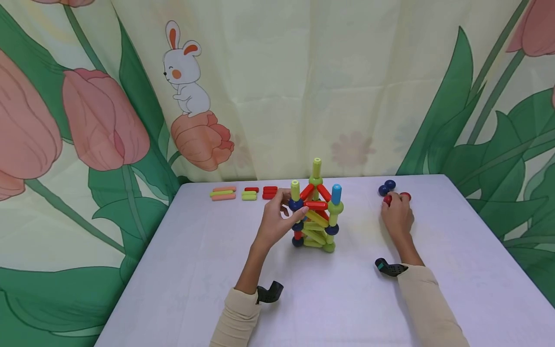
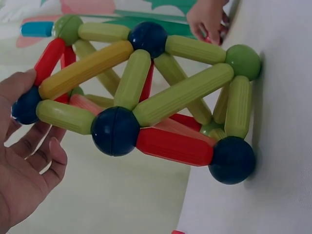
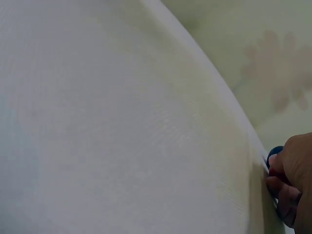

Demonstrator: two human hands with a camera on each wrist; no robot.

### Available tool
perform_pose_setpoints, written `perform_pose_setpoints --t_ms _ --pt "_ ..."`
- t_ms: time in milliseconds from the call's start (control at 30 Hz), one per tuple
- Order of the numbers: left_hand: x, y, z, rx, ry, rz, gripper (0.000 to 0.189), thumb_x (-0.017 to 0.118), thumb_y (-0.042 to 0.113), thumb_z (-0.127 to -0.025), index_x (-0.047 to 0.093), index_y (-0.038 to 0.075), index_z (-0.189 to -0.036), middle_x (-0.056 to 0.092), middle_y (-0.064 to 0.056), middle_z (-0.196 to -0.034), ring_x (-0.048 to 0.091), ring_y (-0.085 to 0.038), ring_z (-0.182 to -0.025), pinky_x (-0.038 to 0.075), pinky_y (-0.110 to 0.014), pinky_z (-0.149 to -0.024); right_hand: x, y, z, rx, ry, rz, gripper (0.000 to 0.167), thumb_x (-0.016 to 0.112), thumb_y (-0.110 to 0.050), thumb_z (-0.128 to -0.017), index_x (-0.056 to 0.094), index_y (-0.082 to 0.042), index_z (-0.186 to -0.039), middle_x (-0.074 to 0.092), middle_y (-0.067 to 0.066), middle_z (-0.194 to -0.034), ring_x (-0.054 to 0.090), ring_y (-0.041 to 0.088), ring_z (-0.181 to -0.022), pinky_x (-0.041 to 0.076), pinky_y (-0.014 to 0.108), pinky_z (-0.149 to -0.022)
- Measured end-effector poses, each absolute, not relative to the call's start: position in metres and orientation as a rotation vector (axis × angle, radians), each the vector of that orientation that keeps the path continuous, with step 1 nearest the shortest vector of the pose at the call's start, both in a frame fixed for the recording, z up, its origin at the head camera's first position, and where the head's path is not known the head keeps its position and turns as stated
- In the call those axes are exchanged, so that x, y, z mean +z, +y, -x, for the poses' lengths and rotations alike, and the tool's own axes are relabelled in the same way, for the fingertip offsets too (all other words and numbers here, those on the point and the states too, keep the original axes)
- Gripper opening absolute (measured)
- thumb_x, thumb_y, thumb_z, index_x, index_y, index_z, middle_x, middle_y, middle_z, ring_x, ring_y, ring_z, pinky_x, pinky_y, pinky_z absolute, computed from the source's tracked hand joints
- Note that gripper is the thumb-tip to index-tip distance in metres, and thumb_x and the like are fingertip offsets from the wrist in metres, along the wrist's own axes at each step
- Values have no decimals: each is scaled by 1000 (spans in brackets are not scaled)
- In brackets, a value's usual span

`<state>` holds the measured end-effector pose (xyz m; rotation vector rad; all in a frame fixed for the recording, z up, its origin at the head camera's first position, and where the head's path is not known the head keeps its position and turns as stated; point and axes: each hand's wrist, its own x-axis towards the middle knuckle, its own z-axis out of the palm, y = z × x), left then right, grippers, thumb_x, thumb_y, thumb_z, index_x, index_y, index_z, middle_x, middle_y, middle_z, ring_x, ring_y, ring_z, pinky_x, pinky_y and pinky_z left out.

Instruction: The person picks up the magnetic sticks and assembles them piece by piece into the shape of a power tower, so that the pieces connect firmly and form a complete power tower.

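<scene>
A tower of magnetic sticks and balls (image 1: pixel 313 225) stands upright on the table, built of yellow-green, red and yellow sticks with navy and green balls. My left hand (image 1: pixel 275 219) grips its upper left corner; in the left wrist view the thumb and fingers lie about a navy ball (image 2: pixel 25 106). Three short sticks, two yellow-green and one blue (image 1: pixel 336 193), point up from its top. At the far right, my right hand (image 1: pixel 398 217) pinches a red ball (image 1: pixel 387 199). Beside the fingers is another red ball (image 1: pixel 406 195), partly hidden by the hand.
Two navy balls (image 1: pixel 383 190) lie just behind the right hand. Loose sticks lie in small groups at the back left: long pink and yellow-green ones (image 1: pixel 223 197), short red and yellow-green ones (image 1: pixel 249 197), and red ones (image 1: pixel 270 189). A printed curtain (image 1: pixel 277 96) hangs behind the table.
</scene>
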<state>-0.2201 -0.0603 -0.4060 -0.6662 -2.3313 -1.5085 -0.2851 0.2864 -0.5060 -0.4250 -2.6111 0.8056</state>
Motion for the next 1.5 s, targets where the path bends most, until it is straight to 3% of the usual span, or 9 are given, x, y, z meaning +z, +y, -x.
perform_pose_setpoints --t_ms 133,267,400,533,667,767,900,1233,1500 --pt "-406 -59 220 -1492 -2314 678 43 74 28 -87 54 9 -120 64 -4 -94 58 -16 -87 55 -38 -69 -506 282 280 848 -2587 428 46 60 -17 -96 50 6 -135 46 32 -130 51 54 -113 44 64 -96" --pt "-407 -58 220 -1470 -2298 685 46 74 29 -87 57 8 -125 66 -4 -97 60 -15 -88 56 -33 -69 -493 273 277 948 -2453 335 46 64 -20 -95 54 9 -129 49 32 -120 50 46 -109 46 56 -93" --pt "-407 -58 220 -1470 -2280 690 43 75 27 -87 62 6 -122 67 -6 -99 61 -17 -88 57 -40 -69 -457 255 275 1078 -2328 133 46 67 -27 -93 57 2 -127 58 25 -115 56 32 -98 48 32 -80" --pt "-407 -59 220 -1471 -2278 695 39 75 27 -86 64 8 -119 68 -6 -99 61 -17 -89 57 -43 -69 -405 230 270 1293 -2250 -118 45 66 -31 -93 57 -7 -130 63 15 -117 62 9 -82 47 9 -71" --pt "-406 -61 220 -1451 -2287 687 39 75 28 -86 65 8 -119 68 -5 -99 61 -15 -88 57 -37 -68 -361 205 270 1508 -2203 -386 43 67 -20 -93 57 -8 -133 58 9 -118 62 -2 -78 51 10 -71" --pt "-406 -61 220 -1428 -2295 681 40 75 29 -87 65 9 -119 68 -3 -99 61 -13 -88 55 -29 -68 -343 191 275 1593 -2175 -551 44 68 -12 -91 56 -7 -133 58 9 -118 65 2 -82 54 14 -72" --pt "-407 -60 220 -1407 -2300 689 40 74 30 -87 64 9 -119 68 -3 -99 61 -14 -87 55 -27 -67 -329 176 280 1619 -2134 -679 44 70 -8 -89 55 -3 -130 59 14 -119 67 6 -82 55 16 -72" --pt "-407 -58 217 -1374 -2321 714 40 73 31 -88 64 8 -120 67 -3 -96 59 -12 -86 55 -27 -68 -317 160 266 1577 -2181 -794 40 64 3 -90 56 3 -129 56 23 -124 64 0 -71 53 15 -69" --pt "-407 -61 217 -1375 -2309 719 41 72 31 -89 63 7 -120 67 -4 -96 60 -13 -85 55 -29 -68 -318 162 255 1594 -2146 -716 46 63 -5 -93 50 -2 -138 57 22 -121 62 3 -66 53 15 -68"
